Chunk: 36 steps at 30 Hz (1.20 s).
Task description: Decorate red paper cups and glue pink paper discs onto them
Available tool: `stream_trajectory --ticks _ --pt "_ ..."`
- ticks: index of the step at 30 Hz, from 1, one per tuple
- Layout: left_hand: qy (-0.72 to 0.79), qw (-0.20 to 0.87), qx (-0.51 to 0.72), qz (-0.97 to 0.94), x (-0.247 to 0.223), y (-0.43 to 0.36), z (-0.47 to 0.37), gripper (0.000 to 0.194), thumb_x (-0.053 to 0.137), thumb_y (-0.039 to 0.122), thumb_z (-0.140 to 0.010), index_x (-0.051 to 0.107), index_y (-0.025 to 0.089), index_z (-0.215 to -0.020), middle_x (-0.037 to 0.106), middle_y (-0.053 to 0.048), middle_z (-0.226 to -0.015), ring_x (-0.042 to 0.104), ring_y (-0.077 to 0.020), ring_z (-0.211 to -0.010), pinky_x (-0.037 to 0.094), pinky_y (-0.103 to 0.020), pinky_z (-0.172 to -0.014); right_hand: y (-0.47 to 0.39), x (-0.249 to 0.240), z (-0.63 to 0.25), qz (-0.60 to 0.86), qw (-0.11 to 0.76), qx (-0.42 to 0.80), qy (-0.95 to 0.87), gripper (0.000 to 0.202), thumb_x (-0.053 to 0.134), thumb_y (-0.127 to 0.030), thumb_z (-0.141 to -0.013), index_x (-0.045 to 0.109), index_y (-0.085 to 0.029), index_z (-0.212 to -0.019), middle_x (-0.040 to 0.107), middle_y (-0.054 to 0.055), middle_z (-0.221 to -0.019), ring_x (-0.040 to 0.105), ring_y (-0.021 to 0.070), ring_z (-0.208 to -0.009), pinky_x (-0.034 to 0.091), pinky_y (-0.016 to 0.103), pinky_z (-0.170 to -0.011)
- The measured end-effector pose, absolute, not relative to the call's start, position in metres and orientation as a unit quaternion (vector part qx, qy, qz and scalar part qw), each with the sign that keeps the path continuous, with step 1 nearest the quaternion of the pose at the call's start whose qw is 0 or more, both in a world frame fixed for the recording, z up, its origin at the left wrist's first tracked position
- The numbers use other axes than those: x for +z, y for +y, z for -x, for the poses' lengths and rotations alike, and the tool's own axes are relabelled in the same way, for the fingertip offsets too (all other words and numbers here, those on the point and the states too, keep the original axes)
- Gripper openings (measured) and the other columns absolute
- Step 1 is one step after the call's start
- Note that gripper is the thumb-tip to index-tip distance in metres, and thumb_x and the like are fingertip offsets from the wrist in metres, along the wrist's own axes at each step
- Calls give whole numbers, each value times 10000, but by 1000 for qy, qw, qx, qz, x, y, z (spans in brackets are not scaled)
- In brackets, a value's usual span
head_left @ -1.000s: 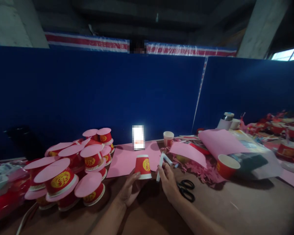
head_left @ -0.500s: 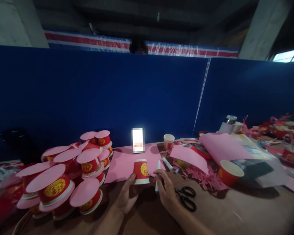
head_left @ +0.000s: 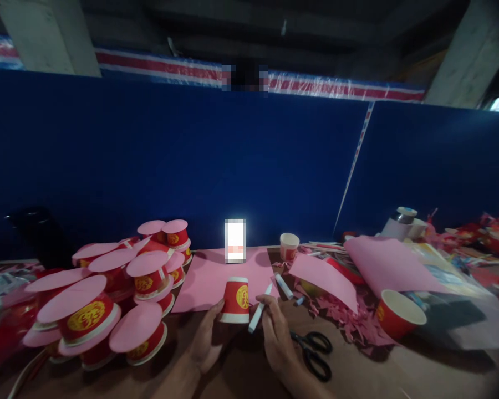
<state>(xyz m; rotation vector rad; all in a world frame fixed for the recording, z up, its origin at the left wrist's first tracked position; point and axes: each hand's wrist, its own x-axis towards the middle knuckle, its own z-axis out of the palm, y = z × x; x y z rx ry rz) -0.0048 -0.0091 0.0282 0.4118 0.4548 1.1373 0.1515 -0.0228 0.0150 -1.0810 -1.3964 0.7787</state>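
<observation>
At the near centre of the brown table (head_left: 370, 382), the left hand (head_left: 207, 339) is clamped on the side of a red paper cup (head_left: 233, 302), inverted, wider rim down, before a pink paper sheet (head_left: 203, 277). The right hand (head_left: 274, 330) is closed on a white pen (head_left: 258, 316), tip directed away from the person, just beside the cup. Black-handled scissors (head_left: 318, 366) lie right of the right hand; stacked cups with pink discs (head_left: 137, 327) stand to the left.
</observation>
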Motion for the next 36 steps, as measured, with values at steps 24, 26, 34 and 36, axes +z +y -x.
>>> stream_trajectory --ticks 24,26,34,36 --pt "238 774 539 -232 33 -17 3 296 538 249 -838 618 56 -1048 697 -134 -1001 611 -250 -1033 426 -379 -978 -19 7 -151 455 566 292 -622 281 482 -180 -820 501 -183 -1100 619 50 -932 588 171 -750 471 268 -674" --pt "242 771 541 -234 34 -17 4 288 547 245 -832 619 62 -1042 697 -130 -997 616 -248 -1024 434 -375 -969 -19 7 -153 459 564 287 -624 277 483 -203 -829 496 -185 -1105 614 51 -941 585 174 -764 469 273 -688" --pt "225 764 546 -260 30 -15 3 299 558 230 -823 599 99 -1090 694 -109 -1002 620 -234 -1010 453 -352 -941 -17 10 -156 470 563 253 -632 253 445 -271 -877 493 -193 -1113 605 67 -965 581 194 -846 467 306 -746" --pt "226 761 548 -263 28 -14 3 285 566 225 -818 604 107 -1074 695 -102 -996 623 -231 -1003 456 -347 -933 -18 10 -155 469 569 251 -627 248 443 -279 -881 509 -196 -1106 615 67 -940 585 196 -834 472 307 -731"
